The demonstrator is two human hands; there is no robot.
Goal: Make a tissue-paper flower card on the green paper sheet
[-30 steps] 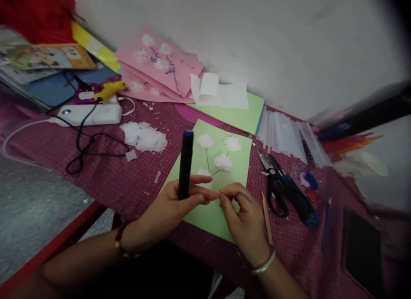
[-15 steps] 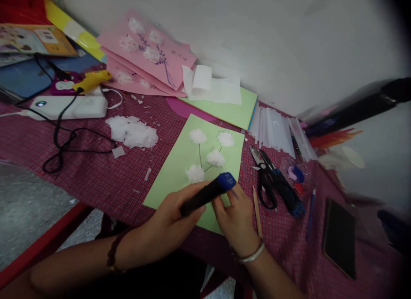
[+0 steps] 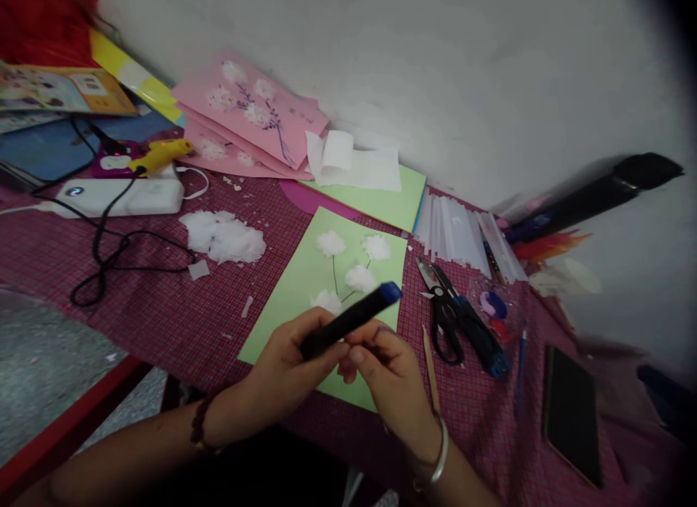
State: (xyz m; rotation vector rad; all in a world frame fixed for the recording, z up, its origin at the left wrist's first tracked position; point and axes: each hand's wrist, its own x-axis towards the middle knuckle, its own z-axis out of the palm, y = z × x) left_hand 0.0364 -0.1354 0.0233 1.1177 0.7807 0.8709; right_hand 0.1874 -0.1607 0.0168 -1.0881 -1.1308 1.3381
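My left hand (image 3: 291, 365) is closed around a thick black marker with a blue end (image 3: 359, 314), which slants up to the right above the paper. Fingers curled and pinched, my right hand (image 3: 392, 369) meets the left fingertips just below the marker. Whatever it may hold is hidden. Under both hands lies a light green sheet (image 3: 291, 285). Several white fluffy paper blossoms, one of them a blossom (image 3: 360, 278) near the middle, sit on it with thin dark drawn lines between them. The lowest blossom is partly covered by my left hand.
Scissors (image 3: 446, 325) and a dark utility knife (image 3: 482, 340) lie right of the sheet, beside a wooden stick (image 3: 430, 365). A phone (image 3: 571, 412) rests farther right. To the left are white paper scraps (image 3: 226, 237), a power bank (image 3: 125, 197) and a yellow glue gun (image 3: 163, 156).
My right hand has closed its fingers and moved in to the left fingertips. The marker has tilted flatter, its blue end slightly higher. The whole view has shifted a little.
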